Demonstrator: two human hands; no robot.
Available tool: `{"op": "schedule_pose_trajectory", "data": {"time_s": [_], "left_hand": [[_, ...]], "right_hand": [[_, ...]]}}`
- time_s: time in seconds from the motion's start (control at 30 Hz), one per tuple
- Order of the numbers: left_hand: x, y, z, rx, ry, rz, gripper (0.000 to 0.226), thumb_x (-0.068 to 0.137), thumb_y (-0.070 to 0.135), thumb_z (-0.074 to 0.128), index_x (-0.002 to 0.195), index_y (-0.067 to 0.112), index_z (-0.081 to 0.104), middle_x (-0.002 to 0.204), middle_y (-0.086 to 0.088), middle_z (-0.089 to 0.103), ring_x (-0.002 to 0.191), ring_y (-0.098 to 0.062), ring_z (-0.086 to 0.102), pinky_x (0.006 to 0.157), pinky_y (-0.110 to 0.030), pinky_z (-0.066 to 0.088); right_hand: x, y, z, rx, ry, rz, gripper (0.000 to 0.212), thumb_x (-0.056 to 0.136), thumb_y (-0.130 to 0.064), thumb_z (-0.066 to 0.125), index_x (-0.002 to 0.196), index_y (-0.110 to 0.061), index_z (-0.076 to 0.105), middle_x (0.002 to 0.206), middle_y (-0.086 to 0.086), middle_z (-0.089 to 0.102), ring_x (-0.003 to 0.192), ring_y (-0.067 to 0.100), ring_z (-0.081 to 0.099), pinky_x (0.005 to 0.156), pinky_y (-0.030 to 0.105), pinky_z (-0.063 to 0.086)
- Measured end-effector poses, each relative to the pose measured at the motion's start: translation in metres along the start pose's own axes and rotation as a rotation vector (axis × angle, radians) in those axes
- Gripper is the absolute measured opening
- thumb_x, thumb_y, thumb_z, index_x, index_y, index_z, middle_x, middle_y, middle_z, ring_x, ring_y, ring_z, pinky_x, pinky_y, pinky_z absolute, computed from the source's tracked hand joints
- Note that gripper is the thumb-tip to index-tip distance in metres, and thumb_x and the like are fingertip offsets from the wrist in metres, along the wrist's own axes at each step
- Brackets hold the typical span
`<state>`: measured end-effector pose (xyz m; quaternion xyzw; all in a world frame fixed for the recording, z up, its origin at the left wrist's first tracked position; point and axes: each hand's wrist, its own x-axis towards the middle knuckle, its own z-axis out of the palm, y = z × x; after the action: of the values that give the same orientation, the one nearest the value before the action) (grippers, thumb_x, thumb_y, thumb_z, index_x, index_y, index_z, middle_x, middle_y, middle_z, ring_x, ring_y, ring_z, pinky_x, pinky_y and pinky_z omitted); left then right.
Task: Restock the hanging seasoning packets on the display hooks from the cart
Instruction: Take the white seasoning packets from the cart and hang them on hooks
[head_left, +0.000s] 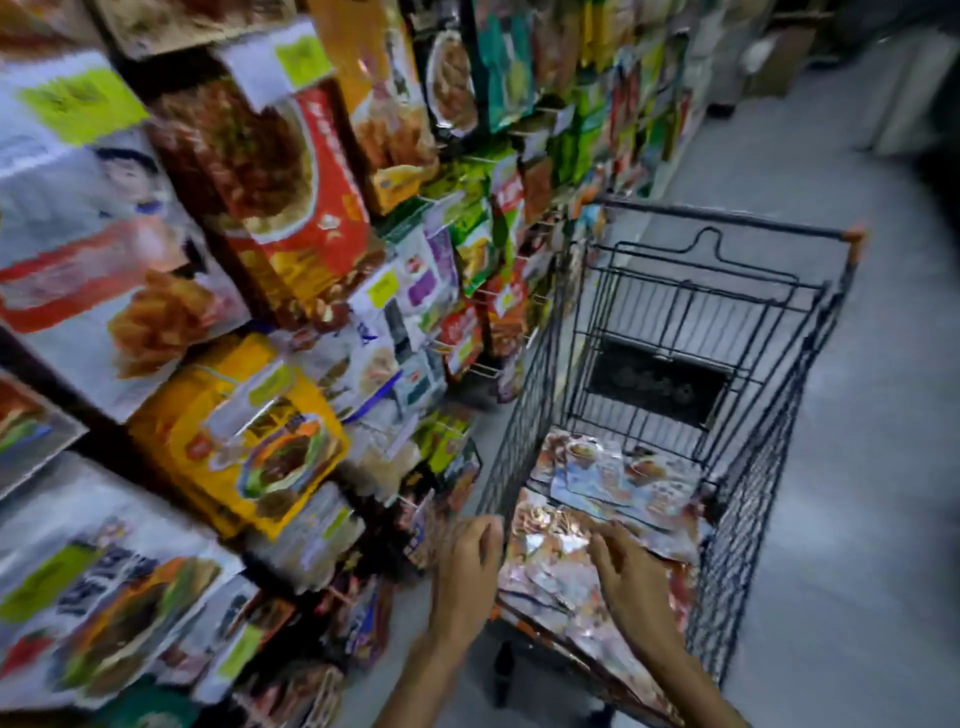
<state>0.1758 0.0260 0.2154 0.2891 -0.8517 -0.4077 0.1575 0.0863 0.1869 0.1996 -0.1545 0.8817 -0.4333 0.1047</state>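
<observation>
A black wire shopping cart (810, 364) stands in the aisle to the right of the display. Several shiny seasoning packets (618, 483) lie in a pile at its near end. My left hand (467, 566) curls over the cart's near left rim. My right hand (631, 566) reaches into the cart with fingers spread, resting on the top of the packet pile. Hanging seasoning packets (467, 244) fill the display hooks on the left. The picture is blurred.
Large packets hang close on the left, a yellow one (234, 431) and a red one (306, 192) among them. Grey floor (857, 519) lies open to the right of the cart. The shelf row runs away toward the back.
</observation>
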Motion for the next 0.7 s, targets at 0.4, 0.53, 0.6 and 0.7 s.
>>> {"op": "schedule_pose_trajectory", "data": {"time_s": [0.4,0.53,0.6,0.7], "left_hand": [[0.176,0.007,0.153,-0.013,-0.295,-0.036,0.024,0.098,0.013,0.047,0.076,0.006,0.053,0.058,0.001,0.039,0.056,-0.017,0.039,0.057,-0.029,0.023],[0.233,-0.033,0.224,0.097,-0.405,-0.091,0.025,0.098,0.014,0.047,0.083,-0.001,0.060,0.063,-0.007,0.047,0.063,-0.023,0.048,0.057,-0.029,0.024],[0.256,-0.056,0.257,0.116,-0.466,-0.126,0.027,0.098,0.010,0.046,0.087,-0.008,0.062,0.075,-0.024,0.059,0.075,-0.031,0.059,0.064,-0.034,0.034],[0.281,-0.085,0.301,0.201,-0.478,-0.133,0.032,0.097,0.016,0.044,0.096,-0.010,0.063,0.094,-0.030,0.063,0.088,-0.038,0.063,0.072,-0.038,0.043]], "right_hand": [[0.148,0.124,-0.013,-0.066,0.149,0.345,0.019,0.097,-0.016,0.052,0.104,-0.005,0.065,0.082,0.013,0.069,0.074,0.027,0.064,0.063,0.034,0.046],[0.204,0.179,0.001,-0.087,0.140,0.442,0.019,0.098,-0.018,0.050,0.106,-0.006,0.062,0.081,0.012,0.067,0.068,0.022,0.056,0.056,0.029,0.037],[0.228,0.209,0.011,-0.075,0.127,0.492,0.016,0.098,-0.018,0.049,0.101,-0.006,0.059,0.072,0.002,0.058,0.070,0.020,0.051,0.051,0.019,0.031],[0.256,0.255,0.029,-0.033,0.170,0.572,0.022,0.097,-0.017,0.051,0.106,0.002,0.058,0.080,-0.001,0.056,0.074,0.016,0.051,0.055,0.004,0.037]]}}
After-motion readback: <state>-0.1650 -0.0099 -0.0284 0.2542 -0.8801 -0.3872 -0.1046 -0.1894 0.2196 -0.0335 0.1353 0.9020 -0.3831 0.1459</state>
